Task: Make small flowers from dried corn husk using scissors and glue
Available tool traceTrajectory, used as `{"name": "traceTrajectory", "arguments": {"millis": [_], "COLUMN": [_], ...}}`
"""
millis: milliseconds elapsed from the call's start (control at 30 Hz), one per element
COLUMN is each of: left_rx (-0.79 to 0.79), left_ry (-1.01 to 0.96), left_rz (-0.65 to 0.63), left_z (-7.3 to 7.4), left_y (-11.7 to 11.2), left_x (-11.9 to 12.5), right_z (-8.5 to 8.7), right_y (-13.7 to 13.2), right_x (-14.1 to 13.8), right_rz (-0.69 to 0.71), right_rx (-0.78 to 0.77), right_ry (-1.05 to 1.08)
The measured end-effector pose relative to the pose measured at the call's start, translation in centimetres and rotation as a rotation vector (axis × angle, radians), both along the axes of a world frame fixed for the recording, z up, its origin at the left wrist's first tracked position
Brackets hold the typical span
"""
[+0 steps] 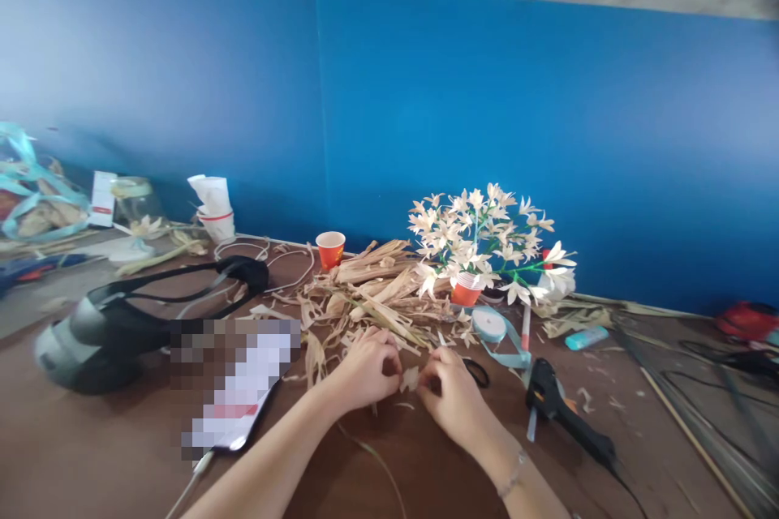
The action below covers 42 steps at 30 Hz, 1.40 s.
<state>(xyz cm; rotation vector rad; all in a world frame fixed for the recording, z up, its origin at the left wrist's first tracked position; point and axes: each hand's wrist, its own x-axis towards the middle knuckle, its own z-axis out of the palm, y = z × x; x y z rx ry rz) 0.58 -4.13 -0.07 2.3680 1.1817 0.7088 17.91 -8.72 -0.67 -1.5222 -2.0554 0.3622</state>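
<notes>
At the far left, a bag wrapped in teal ribbon (36, 195) is cut off by the frame edge. On the brown counter (91, 454) lie a black headset (97, 332) and a pixelated object (234, 377) that cannot be made out. Near the middle, the left hand (365, 369) and right hand (454, 401) are both clenched, their grips pinching a pale husk scrap (410, 379) partly hidden by the fingers, just near a heap of dried husk strips (371, 292). To the right, black scissor handles (475, 373) show partly from behind the right hand, beyond them a ribbon roll (488, 324) and a husk-flower spray (480, 239), then a black glue gun (563, 405).
</notes>
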Motion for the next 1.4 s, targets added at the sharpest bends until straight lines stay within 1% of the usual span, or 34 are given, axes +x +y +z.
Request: {"name": "traceTrajectory", "arguments": {"millis": [167,233,367,567,633,667,800,867,1067,1133,1167,1200,1233,1400], "left_rx": [-0.026,-0.022,0.027,0.182,0.232,0.252,0.385,0.418,0.312,0.197,0.126,0.001,-0.062,-0.132], "left_ry": [0.045,0.047,0.023,-0.004,-0.01,-0.014,-0.024,-0.008,0.172,0.195,0.188,0.169,0.153,0.016], "left_rz": [-0.011,-0.021,0.005,0.092,0.133,0.175,0.413,0.444,0.55,0.597,0.625,0.646,0.662,0.69], "left_z": [0.1,0.2,0.3,0.0,-0.1,-0.1,0.0,0.4,2.2,2.6,2.6,2.5,2.3,0.8], "left_y": [0.1,0.1,0.2,1.3,1.7,2.0,2.7,2.9,3.2,3.5,3.7,4.0,4.3,5.8], "left_x": [-0.4,-0.4,-0.4,-0.7,-1.1,-1.3,-2.4,-2.7,-2.6,-2.5,-2.4,-2.3,-2.2,-1.6], "right_z": [1.0,1.3,1.2,0.0,-0.3,-0.3,-0.6,-0.8,-1.1,-1.1,-1.1,-1.1,-1.1,-1.0], "right_y": [-0.4,-0.5,-0.2,1.1,1.5,1.6,1.8,1.9,2.0,2.0,2.0,2.0,2.0,1.9], "right_x": [1.0,1.1,1.1,1.9,2.2,2.3,2.4,2.5,2.5,2.4,2.4,2.4,2.3,2.2], "right_rz": [0.105,0.112,0.035,-0.132,-0.178,-0.191,-0.209,-0.21,-0.205,-0.205,-0.206,-0.209,-0.211,-0.203], "right_rx": [-0.109,-0.097,0.042,0.268,0.331,0.353,0.384,0.38,0.379,0.38,0.38,0.381,0.381,0.374], "right_ry": [0.019,0.021,0.026,0.058,0.071,0.073,0.067,0.071,0.083,0.085,0.085,0.084,0.083,0.094]}}
